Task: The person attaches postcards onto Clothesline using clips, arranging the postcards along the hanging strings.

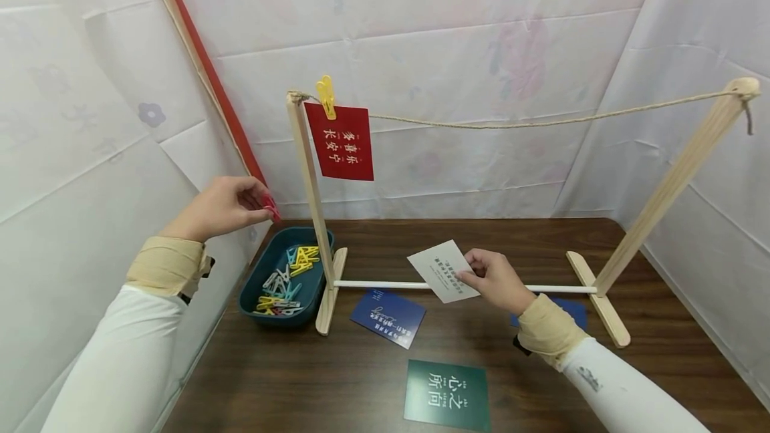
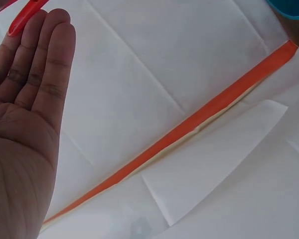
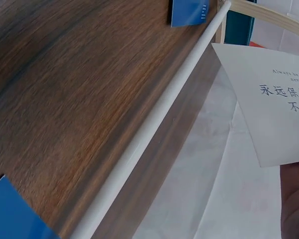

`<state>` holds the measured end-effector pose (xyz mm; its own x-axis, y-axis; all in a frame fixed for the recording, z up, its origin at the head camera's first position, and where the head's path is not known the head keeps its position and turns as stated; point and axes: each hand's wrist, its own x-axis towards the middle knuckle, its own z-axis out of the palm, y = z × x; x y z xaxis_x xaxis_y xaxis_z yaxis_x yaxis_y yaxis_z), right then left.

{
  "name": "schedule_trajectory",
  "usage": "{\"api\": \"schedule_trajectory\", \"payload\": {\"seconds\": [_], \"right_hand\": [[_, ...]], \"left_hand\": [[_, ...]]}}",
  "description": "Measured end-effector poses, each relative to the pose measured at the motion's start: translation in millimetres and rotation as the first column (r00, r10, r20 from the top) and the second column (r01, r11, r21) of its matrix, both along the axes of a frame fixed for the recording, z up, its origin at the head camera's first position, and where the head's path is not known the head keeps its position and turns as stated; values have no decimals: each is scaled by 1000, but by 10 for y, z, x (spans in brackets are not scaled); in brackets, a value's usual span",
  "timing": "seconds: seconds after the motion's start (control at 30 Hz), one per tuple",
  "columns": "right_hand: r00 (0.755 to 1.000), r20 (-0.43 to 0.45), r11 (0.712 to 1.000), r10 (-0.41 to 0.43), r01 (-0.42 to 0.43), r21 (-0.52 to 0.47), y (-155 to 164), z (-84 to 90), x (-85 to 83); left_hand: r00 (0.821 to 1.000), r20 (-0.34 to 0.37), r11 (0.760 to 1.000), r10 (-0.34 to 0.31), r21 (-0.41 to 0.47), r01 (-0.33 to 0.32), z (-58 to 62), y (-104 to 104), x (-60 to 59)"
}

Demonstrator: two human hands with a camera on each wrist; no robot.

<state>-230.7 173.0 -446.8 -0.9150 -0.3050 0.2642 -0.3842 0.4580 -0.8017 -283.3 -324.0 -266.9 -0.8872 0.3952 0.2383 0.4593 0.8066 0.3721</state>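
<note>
My left hand (image 1: 231, 204) pinches a red clothespin (image 1: 271, 207) above the left end of the table; the same clothespin (image 2: 26, 16) shows at the top corner of the left wrist view. My right hand (image 1: 494, 279) holds a white card (image 1: 444, 271) with printed text by its right edge, just over the white rod (image 1: 385, 284). In the right wrist view the card (image 3: 269, 104) hangs tilted beside the rod. A red card (image 1: 340, 146) hangs from the rope (image 1: 481, 126) near its left end under a yellow clothespin (image 1: 326, 97).
A dark teal basket (image 1: 246, 299) of several coloured clothespins stands beside the left wooden post (image 1: 311, 186). On the brown table (image 1: 301, 379) lie a blue card (image 1: 388, 317), a green card (image 1: 447, 394) and another blue card (image 1: 568, 311). The right post (image 1: 668, 186) leans outward.
</note>
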Motion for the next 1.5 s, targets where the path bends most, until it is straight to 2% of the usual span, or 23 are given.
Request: {"api": "schedule_trajectory", "payload": {"seconds": [0.2,0.53,1.0,1.3,1.5], "right_hand": [[999,-42,999,-24,22,-35,-31,7,13],[997,-49,992,-55,49,-116,-95,21,-9],[998,-55,980,-27,16,-198,-164,118,-43],[997,-71,977,-28,12,-214,-227,238,-85],[996,-82,972,-31,11,-233,-283,324,-98]], "left_hand": [[1000,-18,1000,-15,3,15,102,56,76],[997,-63,999,-44,11,45,233,138,179],[991,-117,998,-66,15,68,405,338,271],[980,-155,993,-121,-30,118,498,466,286],[971,-169,986,-166,-22,165,546,548,275]]}}
